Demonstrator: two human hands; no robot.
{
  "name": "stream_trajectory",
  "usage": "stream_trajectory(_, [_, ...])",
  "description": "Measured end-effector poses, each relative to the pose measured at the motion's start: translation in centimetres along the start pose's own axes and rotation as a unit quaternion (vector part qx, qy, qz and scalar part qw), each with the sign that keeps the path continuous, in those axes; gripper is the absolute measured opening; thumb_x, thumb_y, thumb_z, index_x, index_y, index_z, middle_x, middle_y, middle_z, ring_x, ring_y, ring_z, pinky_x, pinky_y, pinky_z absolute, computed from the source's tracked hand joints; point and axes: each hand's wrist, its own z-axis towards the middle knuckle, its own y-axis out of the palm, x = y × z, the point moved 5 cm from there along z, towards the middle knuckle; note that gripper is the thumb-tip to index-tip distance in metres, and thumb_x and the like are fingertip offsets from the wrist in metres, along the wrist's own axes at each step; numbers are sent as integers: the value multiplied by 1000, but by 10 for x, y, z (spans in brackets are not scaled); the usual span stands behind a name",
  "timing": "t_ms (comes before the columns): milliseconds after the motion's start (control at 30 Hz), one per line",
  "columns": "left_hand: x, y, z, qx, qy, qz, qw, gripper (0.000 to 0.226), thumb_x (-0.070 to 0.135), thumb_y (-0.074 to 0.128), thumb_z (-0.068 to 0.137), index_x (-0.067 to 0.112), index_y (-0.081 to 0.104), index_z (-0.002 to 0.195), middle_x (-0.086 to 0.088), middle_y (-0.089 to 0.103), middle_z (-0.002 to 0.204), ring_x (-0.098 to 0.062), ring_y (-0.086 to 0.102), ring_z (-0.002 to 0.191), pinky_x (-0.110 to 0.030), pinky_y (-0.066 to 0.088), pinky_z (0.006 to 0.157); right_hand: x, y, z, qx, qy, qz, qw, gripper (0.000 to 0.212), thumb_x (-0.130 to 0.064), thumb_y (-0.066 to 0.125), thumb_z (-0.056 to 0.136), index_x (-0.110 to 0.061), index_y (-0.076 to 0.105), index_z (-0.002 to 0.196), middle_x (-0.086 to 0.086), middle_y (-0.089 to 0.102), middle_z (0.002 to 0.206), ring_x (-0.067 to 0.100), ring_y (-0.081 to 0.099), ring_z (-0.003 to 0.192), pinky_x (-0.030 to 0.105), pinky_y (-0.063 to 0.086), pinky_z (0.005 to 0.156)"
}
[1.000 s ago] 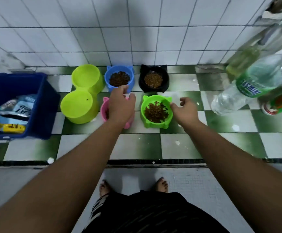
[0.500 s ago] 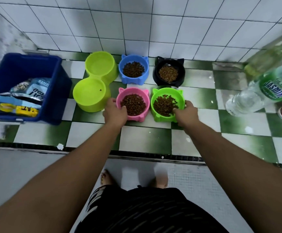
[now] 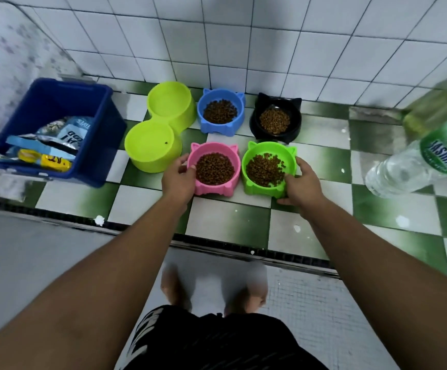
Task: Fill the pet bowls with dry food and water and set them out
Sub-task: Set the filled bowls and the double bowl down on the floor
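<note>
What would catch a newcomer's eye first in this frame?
Four cat-eared bowls of brown kibble stand in a square on the green-and-white checked tiles: blue bowl and black bowl by the wall, pink bowl and green bowl nearer. The left hand grips the pink bowl's rim, the right hand the green bowl's. Left of them sits the nearly empty lime double bowl; a clear water bottle looms at the right edge.

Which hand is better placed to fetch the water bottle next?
Right, probably: the right hand on the green bowl lies nearer the water bottle; the left hand at the pink bowl would have to cross over.
</note>
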Motion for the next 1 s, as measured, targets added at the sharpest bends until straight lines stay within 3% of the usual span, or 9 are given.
stream_trajectory(100, [2, -8, -12, 23, -3, -21, 1000, 34, 12, 58, 101, 26, 68, 130, 4, 70, 104, -19, 70, 95, -41, 63, 82, -5, -1, -5, -20, -8, 6, 1000, 52, -12, 49, 100, -38, 43, 144, 8, 58, 124, 26, 67, 89, 48, 62, 60])
stream_trajectory(167, [3, -17, -19, 32, 13, -25, 999, 34, 12, 58, 101, 26, 69, 130, 1, 71, 109, -21, 71, 99, -42, 63, 81, -11, 0, -11, -24, -19, 20, 999, 50, -13, 50, 101, -37, 43, 144, 6, 56, 122, 21, 66, 84, 47, 62, 60])
stream_trajectory(333, [0, -52, -35, 52, 21, -58, 997, 34, 11, 57, 101, 25, 67, 131, -1, 72, 106, -22, 74, 93, -41, 65, 73, -25, 11, -41, -41, -53, 19, 998, 49, -14, 50, 99, -37, 44, 142, 6, 63, 102, 27, 70, 84, 42, 62, 56])
stream_trajectory(433, [-9, -85, -47, 73, 40, -88, 993, 33, 9, 57, 101, 25, 68, 127, -5, 74, 111, -21, 74, 92, -37, 64, 74, -34, 26, -67, -58, -76, 11, 995, 49, -12, 49, 99, -38, 44, 141, 12, 65, 112, 29, 72, 84, 43, 62, 56])
stream_trajectory(533, [-26, -127, -65, 105, 55, -93, 989, 33, 8, 55, 99, 24, 71, 124, -1, 74, 111, -16, 73, 94, -39, 64, 82, -41, 48, -100, -80, -98, 2, 992, 49, -12, 51, 99, -35, 44, 142, 8, 62, 123, 24, 73, 84, 46, 63, 60])
stream_trajectory(633, [-50, -176, -89, 148, 38, -119, 981, 32, 9, 56, 95, 26, 73, 117, 1, 75, 106, -20, 73, 96, -48, 61, 91, -44, 75, -139, -94, -122, -16, 988, 50, -12, 52, 98, -32, 44, 142, 6, 63, 119, 24, 73, 81, 50, 63, 61])
stream_trajectory(800, [-104, -272, -142, 204, -17, -160, 966, 29, 8, 55, 99, 26, 72, 115, 0, 73, 98, -22, 73, 84, -48, 64, 79, -39, 140, -218, -148, -149, -47, 977, 50, -10, 52, 95, -34, 46, 138, 11, 65, 112, 32, 73, 85, 54, 62, 61])
stream_trajectory(933, [-151, -354, -186, 260, -61, -164, 950, 29, 12, 56, 102, 26, 69, 123, -3, 72, 106, -24, 73, 84, -47, 65, 71, -30, 211, -279, -222, -184, -68, 955, 50, -3, 54, 93, -33, 47, 132, 16, 63, 102, 32, 68, 87, 45, 60, 52])
stream_trajectory(1000, [-174, -393, -206, 288, -71, -183, 937, 31, 10, 55, 102, 24, 68, 127, -3, 71, 107, -23, 73, 87, -46, 66, 73, -28, 246, -308, -248, -189, -83, 946, 47, -4, 54, 93, -33, 50, 130, 19, 63, 106, 36, 69, 89, 51, 61, 55])
